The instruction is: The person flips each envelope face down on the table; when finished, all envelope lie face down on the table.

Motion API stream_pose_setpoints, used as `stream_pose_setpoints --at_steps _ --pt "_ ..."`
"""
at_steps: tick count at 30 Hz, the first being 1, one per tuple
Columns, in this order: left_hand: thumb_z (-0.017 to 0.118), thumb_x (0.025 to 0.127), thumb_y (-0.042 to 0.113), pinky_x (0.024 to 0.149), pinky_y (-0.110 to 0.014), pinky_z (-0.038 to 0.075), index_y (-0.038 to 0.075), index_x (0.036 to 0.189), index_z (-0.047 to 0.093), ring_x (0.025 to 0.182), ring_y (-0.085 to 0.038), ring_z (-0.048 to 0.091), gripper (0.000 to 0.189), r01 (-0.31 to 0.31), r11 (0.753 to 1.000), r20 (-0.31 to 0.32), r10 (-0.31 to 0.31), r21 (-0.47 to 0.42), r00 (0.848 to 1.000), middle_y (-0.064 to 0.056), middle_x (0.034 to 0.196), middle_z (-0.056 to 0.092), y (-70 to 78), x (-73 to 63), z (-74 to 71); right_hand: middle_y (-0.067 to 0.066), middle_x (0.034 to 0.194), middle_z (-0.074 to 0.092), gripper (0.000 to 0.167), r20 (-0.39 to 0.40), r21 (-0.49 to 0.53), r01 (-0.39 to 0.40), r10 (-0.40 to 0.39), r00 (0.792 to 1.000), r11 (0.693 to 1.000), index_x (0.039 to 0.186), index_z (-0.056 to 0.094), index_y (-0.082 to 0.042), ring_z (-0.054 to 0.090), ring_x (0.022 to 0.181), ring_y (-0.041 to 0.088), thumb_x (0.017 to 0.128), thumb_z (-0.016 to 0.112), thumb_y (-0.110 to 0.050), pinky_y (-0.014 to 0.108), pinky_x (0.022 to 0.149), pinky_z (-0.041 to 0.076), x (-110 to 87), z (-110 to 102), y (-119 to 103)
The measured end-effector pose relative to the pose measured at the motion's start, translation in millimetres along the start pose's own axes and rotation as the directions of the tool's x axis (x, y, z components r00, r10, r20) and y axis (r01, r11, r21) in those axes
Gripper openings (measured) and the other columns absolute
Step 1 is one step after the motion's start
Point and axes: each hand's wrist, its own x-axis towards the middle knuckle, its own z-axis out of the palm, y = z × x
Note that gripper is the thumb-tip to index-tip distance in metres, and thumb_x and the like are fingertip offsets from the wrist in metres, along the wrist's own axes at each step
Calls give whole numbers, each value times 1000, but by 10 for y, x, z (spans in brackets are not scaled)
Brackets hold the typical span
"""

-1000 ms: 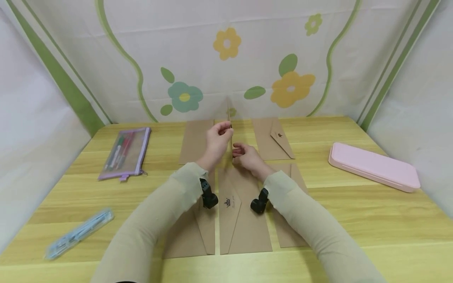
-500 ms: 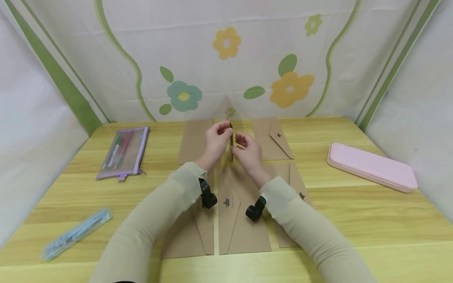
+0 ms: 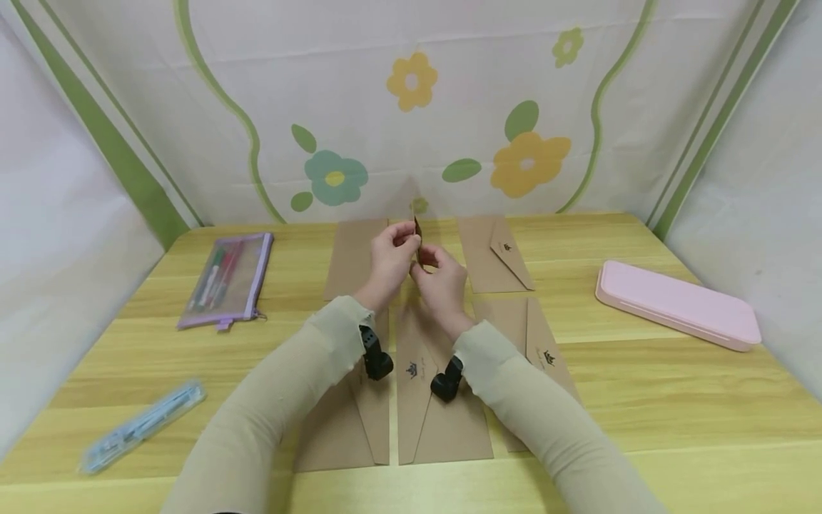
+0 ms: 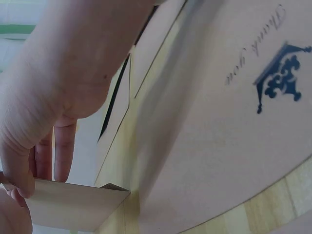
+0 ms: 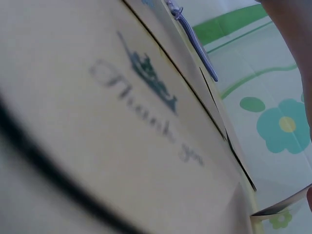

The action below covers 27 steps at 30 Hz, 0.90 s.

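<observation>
Diagonally, the left forearm (image 3: 276, 403) reaches from the near left toward the far centre, its sleeve end above the near flat envelopes (image 3: 349, 435). The left hand (image 3: 390, 258) bends inward, thumb and fingers pinching an upright envelope (image 4: 73, 207) at the far centre, nearly edge-on from the head. Just right and nearer, the right hand (image 3: 443, 282) curls, thumb and forefinger pinching that envelope's near end; the right forearm (image 3: 546, 410) slants in from near right.

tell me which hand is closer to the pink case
Right. The right hand is to the left of the pink case, clearly apart from it; the left hand is farther left, beyond the right hand.
</observation>
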Motion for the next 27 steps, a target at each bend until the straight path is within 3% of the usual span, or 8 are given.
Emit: stream_pose_setpoints --at_steps 6,13,17,22,27 --pt "59 88 8 80 -27 47 1 118 60 97 -18 53 30 22 1000 -12 -22 -17 1000 -11 109 59 7 -9 -1 9 88 71 14 -39 -66 49 -51 998 997 91 71 -3 67 83 21 80 68 -10 35 67 55 -10 23 12" --pt "59 88 7 85 -30 47 1 116 60 102 -20 53 30 31 999 -5 -31 -45 1000 -17 118 58 17 -8 2 9 78 71 9 -84 -97 54 -63 995 994 82 71 -2 67 72 20 80 68 -10 32 61 53 -24 32 13" --pt "60 87 7 85 -28 47 0 117 60 103 -19 54 31 33 998 -2 -34 -61 999 -14 115 59 12 -3 6 10 73 69 7 -101 -106 65 -76 992 992 79 70 0 64 66 21 79 69 -6 31 57 52 -34 32 10" --pt "60 87 8 84 -28 47 2 117 60 102 -18 54 30 32 997 28 -30 -70 999 -11 114 60 15 -7 -2 11 69 68 7 -118 -106 97 -109 987 990 76 69 1 61 60 21 79 67 -5 27 54 49 -31 15 12" --pt "59 89 9 93 -33 46 0 118 59 102 -19 54 30 40 992 68 -32 -119 997 -13 114 59 15 -32 -51 13 67 66 8 -147 -96 105 -119 982 990 74 67 2 57 56 20 80 66 -4 20 51 43 -7 -32 14"
